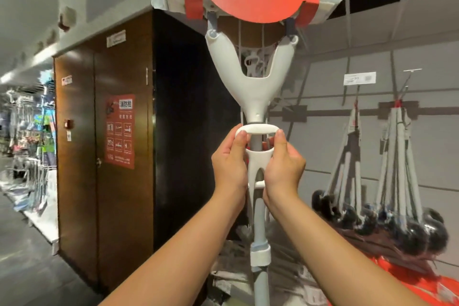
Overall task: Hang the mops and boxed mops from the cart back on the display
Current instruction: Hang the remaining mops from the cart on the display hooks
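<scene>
We hold one mop (253, 92) straight up, just to the right of the brown cabinet (104, 131). Its red card head is up near the cabinet's top. Our left hand (231, 164) and right hand (283, 164) both curl round the white ring (257, 128) on the pole, one on each side. That way the tall mop should not tip over. Farther right of the cabinet, more hanging mops (397, 156) dangle from the grey display wall (434, 45). We think we lift ours this high so it can reach a hook there.
</scene>
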Motion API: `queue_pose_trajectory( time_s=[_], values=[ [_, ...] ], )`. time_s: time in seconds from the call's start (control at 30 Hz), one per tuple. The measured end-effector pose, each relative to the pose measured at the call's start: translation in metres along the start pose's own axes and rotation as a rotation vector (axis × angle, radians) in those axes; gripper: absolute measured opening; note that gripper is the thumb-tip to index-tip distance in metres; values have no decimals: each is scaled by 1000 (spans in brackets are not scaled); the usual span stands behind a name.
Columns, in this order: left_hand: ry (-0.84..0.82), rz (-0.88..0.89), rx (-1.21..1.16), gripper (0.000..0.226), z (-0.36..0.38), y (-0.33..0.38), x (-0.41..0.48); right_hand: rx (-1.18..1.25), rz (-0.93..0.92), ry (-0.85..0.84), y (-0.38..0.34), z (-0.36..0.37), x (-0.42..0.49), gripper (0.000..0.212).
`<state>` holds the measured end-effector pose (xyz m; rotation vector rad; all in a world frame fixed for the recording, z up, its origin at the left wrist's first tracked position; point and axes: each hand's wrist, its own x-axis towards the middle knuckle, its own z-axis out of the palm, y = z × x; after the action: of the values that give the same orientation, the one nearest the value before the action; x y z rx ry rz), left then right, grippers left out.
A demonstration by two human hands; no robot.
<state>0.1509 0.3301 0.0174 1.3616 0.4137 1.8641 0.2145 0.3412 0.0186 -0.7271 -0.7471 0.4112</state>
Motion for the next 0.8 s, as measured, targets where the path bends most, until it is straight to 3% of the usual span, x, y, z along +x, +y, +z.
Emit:
queue_pose_trajectory(
  time_s=[0.47,0.8],
  values=[
    [20,167,13,19,47,-23,101,40,-127,-129,6,48,120,40],
    [8,211,35,14,16,-45,174,54,-73,-221,34,104,156,38]
  ],
)
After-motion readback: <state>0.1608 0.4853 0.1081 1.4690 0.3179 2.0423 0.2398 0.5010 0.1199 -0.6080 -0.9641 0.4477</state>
